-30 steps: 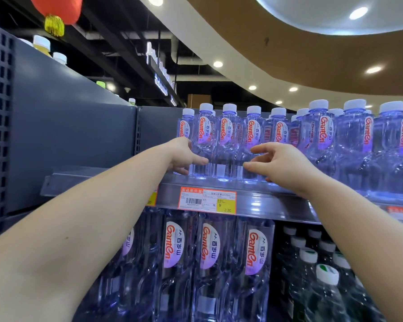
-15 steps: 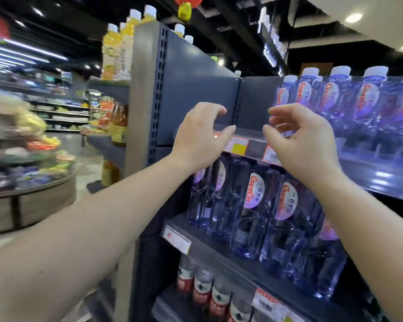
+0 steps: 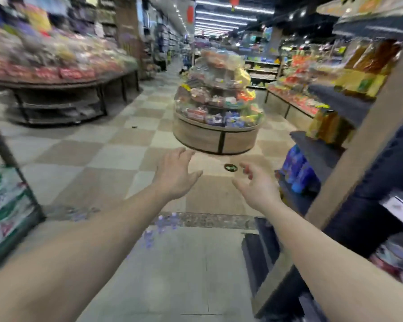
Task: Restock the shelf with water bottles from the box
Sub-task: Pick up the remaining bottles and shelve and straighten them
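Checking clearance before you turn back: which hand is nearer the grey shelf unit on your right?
Right. The right hand hangs empty just left of the shelf unit; the left hand is further left, over the aisle floor.

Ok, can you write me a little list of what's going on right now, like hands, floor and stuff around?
left hand: open, fingers spread, holding nothing
right hand: open, fingers loosely curled, holding nothing
floor: checkered tiles
round display stand: ahead in the aisle, stacked with packaged goods
shelf unit: at the right edge
water bottles and box: not clearly visible, picture blurred
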The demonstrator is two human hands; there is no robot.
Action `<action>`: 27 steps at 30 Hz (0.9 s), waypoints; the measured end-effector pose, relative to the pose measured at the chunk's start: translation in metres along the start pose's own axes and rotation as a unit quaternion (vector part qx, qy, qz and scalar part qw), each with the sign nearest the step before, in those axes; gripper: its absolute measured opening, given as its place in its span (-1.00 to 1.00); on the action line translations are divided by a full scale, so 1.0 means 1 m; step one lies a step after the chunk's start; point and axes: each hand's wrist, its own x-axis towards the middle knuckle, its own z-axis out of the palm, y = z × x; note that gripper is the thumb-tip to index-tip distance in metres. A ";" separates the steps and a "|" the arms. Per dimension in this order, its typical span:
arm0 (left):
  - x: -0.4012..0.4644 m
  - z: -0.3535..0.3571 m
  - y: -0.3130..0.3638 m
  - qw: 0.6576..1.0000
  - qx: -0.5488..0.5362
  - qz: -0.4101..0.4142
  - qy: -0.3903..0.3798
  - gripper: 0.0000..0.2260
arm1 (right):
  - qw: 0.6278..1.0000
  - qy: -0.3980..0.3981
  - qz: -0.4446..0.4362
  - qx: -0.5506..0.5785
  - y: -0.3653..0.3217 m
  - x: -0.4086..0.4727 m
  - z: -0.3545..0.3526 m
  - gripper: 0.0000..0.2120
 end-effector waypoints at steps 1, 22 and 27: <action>-0.003 -0.003 -0.022 1.000 0.002 -0.015 -0.002 -0.43 | 1.000 -0.017 -0.007 0.005 -0.012 0.008 0.022 -0.52; 0.034 0.010 -0.349 0.977 0.049 -0.161 -0.130 -0.44 | 0.987 -0.163 -0.007 0.000 -0.138 0.149 0.356 -0.47; 0.065 0.052 -0.385 0.970 0.063 -0.172 -0.158 -0.46 | 0.984 -0.178 0.006 -0.031 -0.114 0.190 0.398 -0.45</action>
